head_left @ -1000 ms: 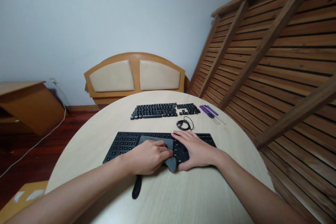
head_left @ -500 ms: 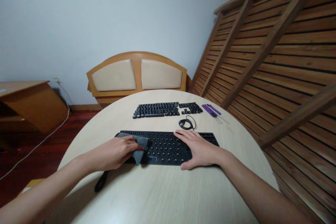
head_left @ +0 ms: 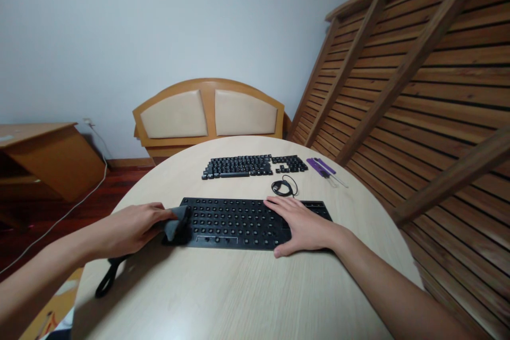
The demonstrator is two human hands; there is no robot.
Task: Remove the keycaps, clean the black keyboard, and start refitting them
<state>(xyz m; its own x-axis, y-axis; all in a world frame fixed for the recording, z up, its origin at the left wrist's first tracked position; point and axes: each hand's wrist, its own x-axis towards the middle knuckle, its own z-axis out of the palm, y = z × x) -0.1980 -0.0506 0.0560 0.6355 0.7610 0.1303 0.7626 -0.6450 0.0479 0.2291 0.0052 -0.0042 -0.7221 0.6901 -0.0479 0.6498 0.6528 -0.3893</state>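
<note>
A black keyboard base [head_left: 231, 223] with its keycaps off lies near the middle of the table, rows of bare switches showing. My left hand [head_left: 139, 228] is closed around a grey cloth [head_left: 172, 227] at the base's left end. Dark material shows along the cloth's right side, and a black handle with a looped end [head_left: 105, 281] sticks out below my wrist; how it joins the cloth is hidden. Across the base's right part rests my right hand [head_left: 305, 226], fingers spread, thumb by the front edge. It covers many of the switches there.
Removed keycaps [head_left: 239, 164] lie in rows behind the base. A coiled black cable [head_left: 282, 187] is between them. Purple-handled tools [head_left: 321, 167] lie at the back right of the round table [head_left: 239, 292]. A slatted wooden panel [head_left: 418, 101] leans on the right.
My left hand has slid leftward with the grey cloth to the base's left end, uncovering switches there. The looped handle shifted left with it. My right hand has stayed in place.
</note>
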